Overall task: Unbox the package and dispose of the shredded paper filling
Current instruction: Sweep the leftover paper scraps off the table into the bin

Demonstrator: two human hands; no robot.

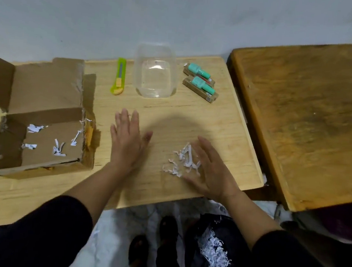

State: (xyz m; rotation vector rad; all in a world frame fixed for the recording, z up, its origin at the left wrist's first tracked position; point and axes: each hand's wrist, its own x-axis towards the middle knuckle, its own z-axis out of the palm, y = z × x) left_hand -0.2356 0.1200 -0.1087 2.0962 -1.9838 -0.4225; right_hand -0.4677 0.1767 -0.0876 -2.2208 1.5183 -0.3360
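Head view shows both hands flat with fingers spread, gripping nothing: left hand [127, 138] on the table [193, 118], right hand [212, 172] at three o'clock of the shredded paper [182, 160]. More scraps lie in the open box [42, 121] at nine o'clock. A hasty sweep toward the bag [214, 249] at six o'clock could scatter strips onto the floor.

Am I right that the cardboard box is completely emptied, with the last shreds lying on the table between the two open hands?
Not quite. The head view shows the cardboard box is not emptied: a few white shreds lie on its floor. The rest holds: a small pile of shreds lies on the table between the open left hand and right hand.
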